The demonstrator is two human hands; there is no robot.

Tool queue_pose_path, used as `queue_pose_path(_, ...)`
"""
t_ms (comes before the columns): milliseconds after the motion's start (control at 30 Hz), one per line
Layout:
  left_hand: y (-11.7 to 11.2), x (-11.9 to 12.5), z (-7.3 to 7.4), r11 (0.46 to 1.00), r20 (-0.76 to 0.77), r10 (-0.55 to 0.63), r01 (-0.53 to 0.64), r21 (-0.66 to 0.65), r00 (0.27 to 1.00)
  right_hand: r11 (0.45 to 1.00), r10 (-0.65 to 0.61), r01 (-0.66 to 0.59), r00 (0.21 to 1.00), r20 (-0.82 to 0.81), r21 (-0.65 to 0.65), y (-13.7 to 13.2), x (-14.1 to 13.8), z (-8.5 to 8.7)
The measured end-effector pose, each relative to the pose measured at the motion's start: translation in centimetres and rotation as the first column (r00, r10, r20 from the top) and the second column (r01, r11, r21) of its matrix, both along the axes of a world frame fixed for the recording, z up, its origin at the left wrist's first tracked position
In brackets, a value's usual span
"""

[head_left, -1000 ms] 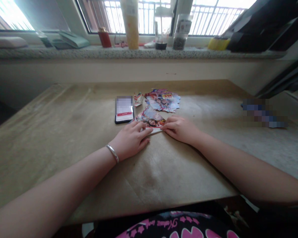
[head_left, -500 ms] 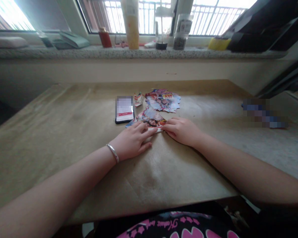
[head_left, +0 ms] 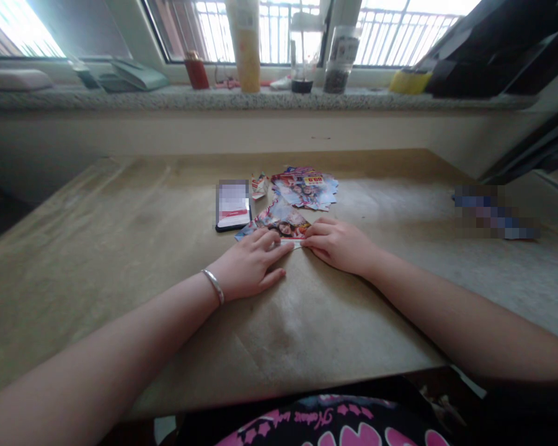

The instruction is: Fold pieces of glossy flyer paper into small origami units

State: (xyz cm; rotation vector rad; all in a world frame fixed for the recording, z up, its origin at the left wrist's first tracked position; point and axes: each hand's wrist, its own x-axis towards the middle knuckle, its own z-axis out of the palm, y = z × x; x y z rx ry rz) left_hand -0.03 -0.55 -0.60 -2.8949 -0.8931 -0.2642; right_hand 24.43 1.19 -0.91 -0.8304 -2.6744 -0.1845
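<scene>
A colourful printed paper piece (head_left: 281, 222) lies on the brown paper-covered table (head_left: 121, 248), just in front of me. My left hand (head_left: 248, 265), with a silver bracelet at the wrist, rests flat with its fingers stretched onto the near edge of that piece. My right hand (head_left: 337, 243) presses the same edge from the right, fingers curled and close together. Behind it lies a pile of similar printed pieces (head_left: 305, 187), and a small scrap (head_left: 259, 184) to its left. A black phone (head_left: 233, 205) lies just left of the paper piece.
A stone window sill (head_left: 121, 98) runs behind the table with a yellow bottle (head_left: 246, 46), a red cup (head_left: 196, 70), jars (head_left: 340, 59) and a green object (head_left: 134, 75). A blurred item (head_left: 495, 212) lies at the right. Dark objects (head_left: 497, 49) stand at the back right.
Both hands have shifted slightly along the near edge of the paper piece, which has turned a little leftward. Nothing else has moved.
</scene>
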Motion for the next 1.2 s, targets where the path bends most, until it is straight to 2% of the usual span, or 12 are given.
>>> queue_pose_path(367,-0.1,0.0,0.7,0.995,-0.033,-0.042,0.039,-0.089,0.999,0.998,0.06,-0.06,0.998,-0.017,-0.005,0.1,0.2,-0.4)
queue_pose_path(533,-0.2,0.0,0.9,0.996,-0.031,-0.047,0.044,-0.078,0.998,0.997,0.072,-0.072,0.997,0.006,-0.007,0.4,0.1,-0.3)
queue_pose_path(800,-0.1,0.0,0.8,0.997,-0.041,-0.054,0.051,-0.057,0.998,0.999,0.038,-0.039,0.993,0.112,0.001,0.3,0.5,0.5)
queue_pose_path(1200,-0.2,-0.1,0.8,0.998,-0.038,-0.043,0.041,-0.052,0.998,1.0,0.004,-0.002,0.984,0.18,-0.011,0.5,2.0,1.6)
